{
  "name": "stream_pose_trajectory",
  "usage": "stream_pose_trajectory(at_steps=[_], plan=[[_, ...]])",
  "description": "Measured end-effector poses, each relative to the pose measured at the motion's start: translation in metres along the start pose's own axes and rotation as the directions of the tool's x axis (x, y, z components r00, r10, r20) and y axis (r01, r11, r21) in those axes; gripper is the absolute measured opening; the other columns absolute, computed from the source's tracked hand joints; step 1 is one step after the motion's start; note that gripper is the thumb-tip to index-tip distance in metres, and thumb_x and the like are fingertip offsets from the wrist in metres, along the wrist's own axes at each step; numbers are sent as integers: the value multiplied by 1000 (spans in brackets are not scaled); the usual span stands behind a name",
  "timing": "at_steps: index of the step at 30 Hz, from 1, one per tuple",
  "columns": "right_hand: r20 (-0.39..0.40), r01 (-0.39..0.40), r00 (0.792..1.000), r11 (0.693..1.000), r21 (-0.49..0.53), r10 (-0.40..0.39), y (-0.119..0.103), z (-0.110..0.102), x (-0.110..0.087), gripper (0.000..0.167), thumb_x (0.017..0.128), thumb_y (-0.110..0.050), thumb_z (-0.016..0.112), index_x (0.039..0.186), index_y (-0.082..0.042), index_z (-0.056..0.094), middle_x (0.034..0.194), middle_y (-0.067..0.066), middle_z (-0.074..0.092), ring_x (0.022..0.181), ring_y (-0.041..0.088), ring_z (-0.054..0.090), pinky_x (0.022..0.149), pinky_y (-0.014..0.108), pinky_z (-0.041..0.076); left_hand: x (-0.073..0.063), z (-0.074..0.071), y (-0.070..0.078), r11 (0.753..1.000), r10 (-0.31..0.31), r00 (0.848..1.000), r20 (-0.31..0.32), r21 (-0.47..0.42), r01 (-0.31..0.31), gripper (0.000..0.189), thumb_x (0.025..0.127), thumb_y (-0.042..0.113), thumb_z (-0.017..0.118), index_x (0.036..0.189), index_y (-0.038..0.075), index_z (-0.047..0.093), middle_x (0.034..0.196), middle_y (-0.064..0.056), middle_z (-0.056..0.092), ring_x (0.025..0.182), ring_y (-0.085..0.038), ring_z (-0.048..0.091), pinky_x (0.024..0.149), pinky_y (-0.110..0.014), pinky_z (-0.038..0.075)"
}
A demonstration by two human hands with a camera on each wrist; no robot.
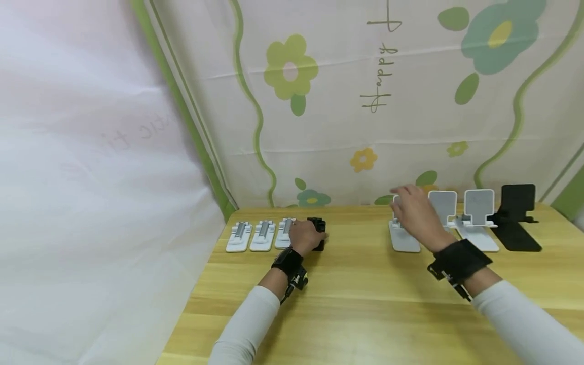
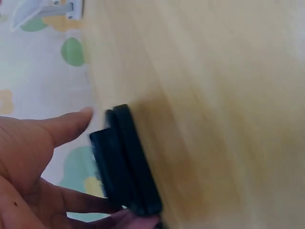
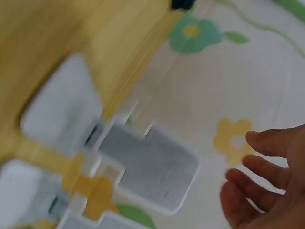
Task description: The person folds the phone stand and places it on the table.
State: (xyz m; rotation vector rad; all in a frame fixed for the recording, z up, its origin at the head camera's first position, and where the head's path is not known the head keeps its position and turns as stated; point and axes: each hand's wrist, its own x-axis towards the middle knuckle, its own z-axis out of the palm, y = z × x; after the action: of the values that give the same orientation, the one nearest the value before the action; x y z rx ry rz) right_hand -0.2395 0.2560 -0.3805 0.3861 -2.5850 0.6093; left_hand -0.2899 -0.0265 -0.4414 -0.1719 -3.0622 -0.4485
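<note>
Reaching to the black folded stand (image 2: 126, 162), the left hand (image 1: 305, 237) has thumb and fingers spread wide around it; the thumb is apart from it, and whether the fingertips touch, I cannot tell. This stand is on the wooden table (image 1: 360, 289), beside the white folded stands (image 1: 262, 237). The right hand (image 1: 417, 213), loosely curved, holds nothing near an unfolded white stand (image 1: 405, 241).

Head pic was bright, w/ pale glare on near tabletop (image 1: 356, 347), soft shadow beside L sleeve (image 1: 248, 324). L wrist pic was blurred; R dimmer, white stands (image 3: 155, 167) smeared.
</note>
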Motion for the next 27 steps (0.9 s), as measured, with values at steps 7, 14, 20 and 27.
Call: stream_pose_trajectory(at_steps=[7,14,20,27], plan=[[99,157,985,968,-198,-140,32,9,23,47,89,3,74,132,13,58,124,32,63,113,47,60,94,59,52,-17,-17,-1,989,46,999,10,-143,-44,66,105,45,57,50,18,32,51,3,19,52,-15,23,53,-30,18],[206,115,976,974,-195,-74,39,11,30,27,91,13,63,117,13,68,109,30,70,98,44,67,81,53,59,-34,-30,6,955,108,992,70,-285,-84,64,110,40,45,50,18,38,49,1,29,48,-18,31,50,-28,24],[215,90,975,978,-186,-49,41,7,35,22,92,14,61,111,10,71,108,30,71,93,43,69,75,50,60,-45,-39,24,921,153,985,76,-372,-115,63,110,39,44,51,19,36,49,3,26,44,-13,25,44,-25,20],[180,118,979,985,-124,-95,38,-1,33,17,91,8,68,104,2,77,103,24,75,87,36,71,64,44,57,-55,-43,36,844,219,970,106,-519,-134,44,111,33,45,114,-3,69,61,-1,44,49,-15,34,67,-31,40]])
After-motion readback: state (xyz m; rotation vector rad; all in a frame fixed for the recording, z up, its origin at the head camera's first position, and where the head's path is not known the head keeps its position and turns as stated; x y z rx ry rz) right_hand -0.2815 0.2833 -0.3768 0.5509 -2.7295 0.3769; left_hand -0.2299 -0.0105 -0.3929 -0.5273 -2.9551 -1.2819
